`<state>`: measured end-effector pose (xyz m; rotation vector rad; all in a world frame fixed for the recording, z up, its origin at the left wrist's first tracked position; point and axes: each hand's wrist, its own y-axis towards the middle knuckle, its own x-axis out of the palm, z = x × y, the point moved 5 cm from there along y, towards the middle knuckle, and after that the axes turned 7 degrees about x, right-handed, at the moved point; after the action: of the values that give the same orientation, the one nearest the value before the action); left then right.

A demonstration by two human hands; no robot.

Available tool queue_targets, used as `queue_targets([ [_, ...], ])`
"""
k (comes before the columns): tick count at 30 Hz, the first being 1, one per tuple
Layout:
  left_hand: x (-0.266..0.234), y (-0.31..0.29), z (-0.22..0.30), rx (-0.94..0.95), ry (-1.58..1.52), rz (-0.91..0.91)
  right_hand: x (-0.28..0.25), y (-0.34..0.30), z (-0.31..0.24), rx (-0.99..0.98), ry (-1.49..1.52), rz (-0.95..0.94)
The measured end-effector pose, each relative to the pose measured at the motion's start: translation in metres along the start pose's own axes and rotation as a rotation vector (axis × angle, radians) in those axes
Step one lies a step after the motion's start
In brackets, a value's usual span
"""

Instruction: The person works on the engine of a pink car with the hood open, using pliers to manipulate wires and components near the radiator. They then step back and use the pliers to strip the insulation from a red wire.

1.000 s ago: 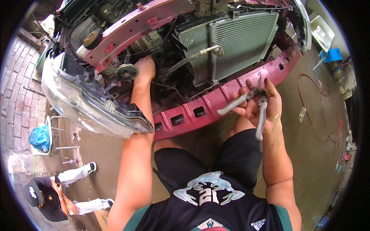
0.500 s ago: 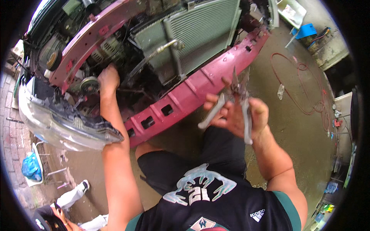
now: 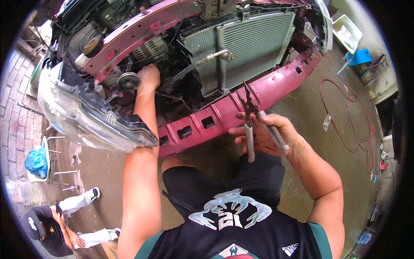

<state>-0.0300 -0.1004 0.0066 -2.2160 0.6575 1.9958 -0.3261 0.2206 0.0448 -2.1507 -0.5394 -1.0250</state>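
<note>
Left hand (image 3: pixel 149 78) — grip unclear (hidden).

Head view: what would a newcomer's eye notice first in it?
Probably the pink bumper beam, curving across the picture below the silvery radiator. Next, the plier-like tool in the right hand; the left hand reaches inside the car front beside a round disc.

We are seeing the left hand (image 3: pixel 148 78) only partly, its fingertips hiding among dark engine parts (image 3: pixel 172 64), so we are not making out what they are touching. We are finding the working end of the plier-like tool (image 3: pixel 250 110) too dark and blurred to read, its handles partly covering the right hand (image 3: pixel 263 139). The upper edge is cutting off the car (image 3: pixel 202 56); the lower edge is cropping a light-brown piece (image 3: pixel 110 249).
</note>
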Motion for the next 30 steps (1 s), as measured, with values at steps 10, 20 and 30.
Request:
queue_targets([
  [10,-0.010,0.003,0.000,0.007,-0.019,-0.085,0.047,0.063,-0.065,0.160,-0.794,0.267],
  [20,0.030,0.029,-0.031,0.004,-0.065,-0.148,0.038,0.184,-0.066,0.164,-0.762,0.326],
  [30,-0.007,0.014,-0.008,-0.059,-0.119,-0.203,0.039,0.212,-0.058,0.281,-0.434,0.308],
])
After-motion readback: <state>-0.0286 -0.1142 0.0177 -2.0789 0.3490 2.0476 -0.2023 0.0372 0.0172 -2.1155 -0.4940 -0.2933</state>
